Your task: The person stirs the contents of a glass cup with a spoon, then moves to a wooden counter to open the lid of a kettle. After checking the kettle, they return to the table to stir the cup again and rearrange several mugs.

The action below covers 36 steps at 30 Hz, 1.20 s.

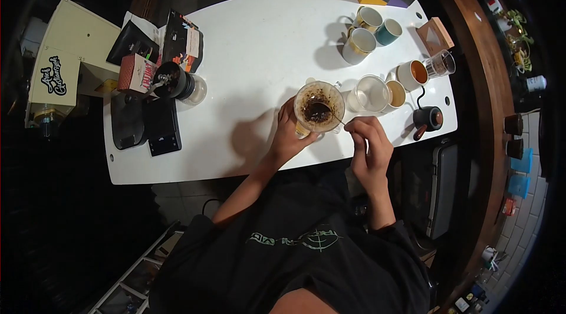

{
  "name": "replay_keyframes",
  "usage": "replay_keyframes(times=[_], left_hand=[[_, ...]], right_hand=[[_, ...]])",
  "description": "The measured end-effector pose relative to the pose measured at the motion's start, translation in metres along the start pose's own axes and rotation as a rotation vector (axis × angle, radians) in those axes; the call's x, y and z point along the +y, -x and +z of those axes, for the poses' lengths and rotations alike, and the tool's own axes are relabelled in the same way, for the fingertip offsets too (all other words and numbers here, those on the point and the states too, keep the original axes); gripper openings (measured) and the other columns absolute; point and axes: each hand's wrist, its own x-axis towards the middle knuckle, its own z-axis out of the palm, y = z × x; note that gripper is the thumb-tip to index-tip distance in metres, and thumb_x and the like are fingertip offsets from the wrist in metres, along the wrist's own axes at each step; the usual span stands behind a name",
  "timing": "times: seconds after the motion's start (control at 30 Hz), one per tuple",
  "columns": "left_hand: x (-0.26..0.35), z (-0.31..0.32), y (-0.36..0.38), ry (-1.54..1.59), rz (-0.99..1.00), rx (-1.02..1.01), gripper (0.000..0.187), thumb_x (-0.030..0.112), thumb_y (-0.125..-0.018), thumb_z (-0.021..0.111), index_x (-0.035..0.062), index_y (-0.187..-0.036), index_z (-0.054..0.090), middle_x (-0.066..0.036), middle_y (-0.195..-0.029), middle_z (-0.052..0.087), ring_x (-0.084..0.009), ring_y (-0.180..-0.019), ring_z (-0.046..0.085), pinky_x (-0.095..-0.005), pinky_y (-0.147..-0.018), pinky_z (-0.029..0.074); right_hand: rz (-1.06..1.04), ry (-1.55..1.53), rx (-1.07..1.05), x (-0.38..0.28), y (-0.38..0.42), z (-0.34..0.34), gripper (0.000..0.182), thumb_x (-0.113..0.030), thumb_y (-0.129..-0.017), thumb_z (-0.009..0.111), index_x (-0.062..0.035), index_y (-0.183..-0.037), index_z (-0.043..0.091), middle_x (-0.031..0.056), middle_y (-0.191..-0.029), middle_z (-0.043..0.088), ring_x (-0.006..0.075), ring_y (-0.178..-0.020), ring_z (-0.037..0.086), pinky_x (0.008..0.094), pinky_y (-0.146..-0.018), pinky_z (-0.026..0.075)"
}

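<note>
A round clear vessel [319, 91] with dark coffee grounds [317, 112] inside and spattered on its walls stands near the front edge of the white table. My left hand [287, 136] is wrapped round its left and lower side. In my right hand [370, 140], thumb and fingers pinch the handle of a thin metal spoon [338, 120], whose bowl dips into the grounds. Just right of the vessel is an empty clear glass container [371, 94], with a tan-lined cup [397, 94] beside it.
Mugs [358, 45] and a teal cup [389, 31] stand at the back right. Further right are an orange-lined cup [413, 74], a glass [440, 64] and a black kettle [428, 118]. A grinder [171, 80], a black scale [163, 127] and bags [183, 43] sit left.
</note>
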Motion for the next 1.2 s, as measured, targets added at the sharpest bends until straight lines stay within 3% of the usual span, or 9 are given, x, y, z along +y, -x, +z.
replay_keyframes(times=[0.27, 0.43, 0.7, 0.93, 1.1, 1.2], left_hand=[[0.001, -0.001, 0.001, 0.002, -0.049, -0.021, 0.085, 0.023, -0.07, 0.085, 0.0041, -0.142, 0.043, -0.018, -0.144, 0.043, -0.0366, -0.136, 0.037, -0.0485, -0.113, 0.029], [-0.001, 0.001, 0.002, 0.06, -0.058, -0.02, 0.083, 0.021, -0.07, 0.084, 0.0029, -0.14, 0.044, -0.018, -0.143, 0.043, -0.0374, -0.135, 0.038, -0.0488, -0.113, 0.03], [0.0, 0.006, 0.003, 0.072, -0.05, 0.056, 0.075, 0.018, -0.066, 0.081, 0.0008, -0.132, 0.051, -0.02, -0.136, 0.049, -0.0401, -0.129, 0.045, -0.0506, -0.114, 0.032], [0.028, 0.003, -0.001, 0.012, -0.112, 0.129, 0.065, 0.021, -0.07, 0.076, 0.0055, -0.13, 0.056, -0.016, -0.133, 0.055, -0.0377, -0.131, 0.046, -0.0558, -0.12, 0.02], [0.018, 0.011, 0.006, -0.088, -0.128, 0.131, 0.064, 0.025, -0.073, 0.075, 0.008, -0.131, 0.057, -0.014, -0.136, 0.055, -0.0354, -0.134, 0.045, -0.0551, -0.122, 0.016], [0.022, 0.013, 0.007, 0.011, -0.176, 0.132, 0.06, 0.026, -0.073, 0.074, 0.0098, -0.13, 0.059, -0.013, -0.136, 0.056, -0.0347, -0.137, 0.043, -0.054, -0.123, 0.014]], right_hand=[[0.018, -0.027, -0.123, 0.001, -0.002, 0.011, 0.025, 0.012, -0.081, 0.064, 0.0019, -0.103, 0.063, 0.0146, -0.095, 0.063, 0.0314, -0.084, 0.064, 0.0373, -0.072, 0.052], [0.072, -0.019, -0.121, 0.014, -0.002, 0.011, 0.022, 0.01, -0.083, 0.064, 0.0018, -0.104, 0.063, 0.015, -0.094, 0.063, 0.0315, -0.083, 0.063, 0.037, -0.072, 0.051], [-0.041, -0.112, -0.046, 0.012, -0.013, 0.001, 0.02, 0.009, -0.087, 0.062, 0.002, -0.105, 0.062, 0.0157, -0.093, 0.063, 0.0317, -0.08, 0.063, 0.036, -0.07, 0.051], [-0.057, -0.227, -0.255, 0.031, -0.032, -0.001, 0.016, 0.006, -0.089, 0.061, 0.0023, -0.104, 0.062, 0.0156, -0.092, 0.061, 0.0336, -0.082, 0.061, 0.0393, -0.071, 0.05], [-0.106, -0.286, -0.282, 0.039, -0.042, -0.012, 0.016, 0.007, -0.089, 0.061, 0.0024, -0.105, 0.061, 0.0159, -0.093, 0.061, 0.0339, -0.082, 0.061, 0.0395, -0.071, 0.05], [-0.134, -0.335, -0.295, 0.043, -0.047, -0.013, 0.016, 0.008, -0.089, 0.06, 0.0018, -0.104, 0.061, 0.0156, -0.093, 0.062, 0.0325, -0.083, 0.063, 0.0367, -0.072, 0.05]])
